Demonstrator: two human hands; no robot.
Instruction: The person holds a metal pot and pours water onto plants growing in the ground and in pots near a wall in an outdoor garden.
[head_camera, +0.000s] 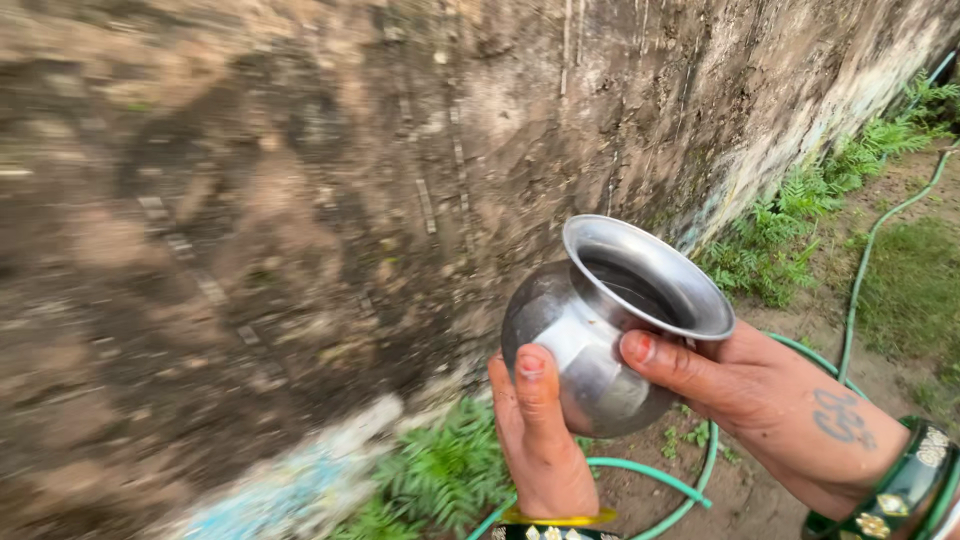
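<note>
A round, shiny steel pot with a flared rim is held up in front of a weathered wall, tilted with its mouth facing up and to the right. My left hand supports it from below, thumb pressed on its belly. My right hand grips it from the right side, thumb on the neck just under the rim. A tattoo marks the back of my right hand, and green and gold bangles sit on both wrists. What is inside the pot cannot be made out.
A stained, dirty wall fills the left and centre. Ferns grow along its base. A green hose snakes over bare earth and grass at the right, looping under my hands.
</note>
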